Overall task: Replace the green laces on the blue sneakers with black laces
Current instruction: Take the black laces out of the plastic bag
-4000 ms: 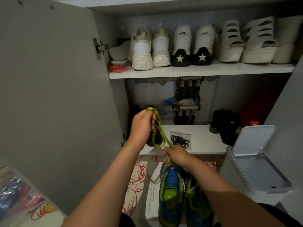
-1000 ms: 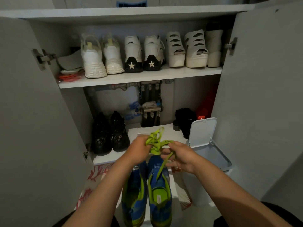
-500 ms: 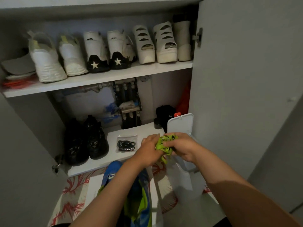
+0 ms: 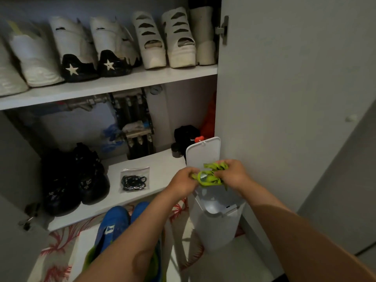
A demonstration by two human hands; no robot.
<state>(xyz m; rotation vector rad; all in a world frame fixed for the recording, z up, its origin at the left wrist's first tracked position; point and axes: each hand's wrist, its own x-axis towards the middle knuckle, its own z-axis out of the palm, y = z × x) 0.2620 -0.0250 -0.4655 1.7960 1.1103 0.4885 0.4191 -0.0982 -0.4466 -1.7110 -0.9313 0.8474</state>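
Note:
A bunched green lace (image 4: 209, 176) hangs between both hands, right above the open mouth of a white bin (image 4: 217, 220). My left hand (image 4: 182, 181) pinches its left side and my right hand (image 4: 233, 175) grips its right side. The two blue sneakers (image 4: 118, 222) stand on the floor below my left forearm, toes toward the cabinet, partly hidden by the arm. A clear bag of black laces (image 4: 134, 181) lies on the lower white shelf (image 4: 162, 169).
The bin's lid (image 4: 203, 149) stands upright behind the hands. Black shoes (image 4: 75, 178) sit on the lower shelf at left. White shoes line the upper shelf (image 4: 122, 82). An open cabinet door (image 4: 284, 98) stands close on the right.
Over four seconds the lace went from stretched out above the sneakers to a gathered bunch. Both hands carried it right, over the open bin. The view turned right.

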